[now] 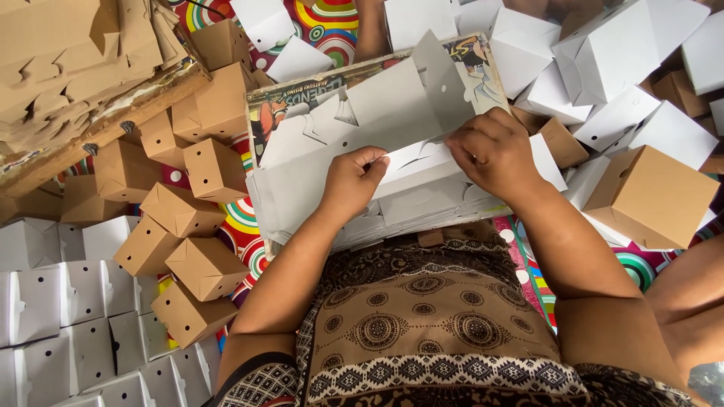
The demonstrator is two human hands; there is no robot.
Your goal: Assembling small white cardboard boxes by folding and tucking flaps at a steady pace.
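Partly hidden under both hands, left hand (pixel 353 179) and right hand (pixel 494 153), each grip pinching a white box blank (pixel 392 113).

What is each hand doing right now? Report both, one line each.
Left hand: closed, pinching the flat white die-cut cardboard box blank on the stack.
Right hand: closed, fingers pressing a flap of the same blank.

A home box-folding workplace on the floor: folded brown boxes (pixel 197 226), white boxes (pixel 603 53), a colourful mat (pixel 241 218).
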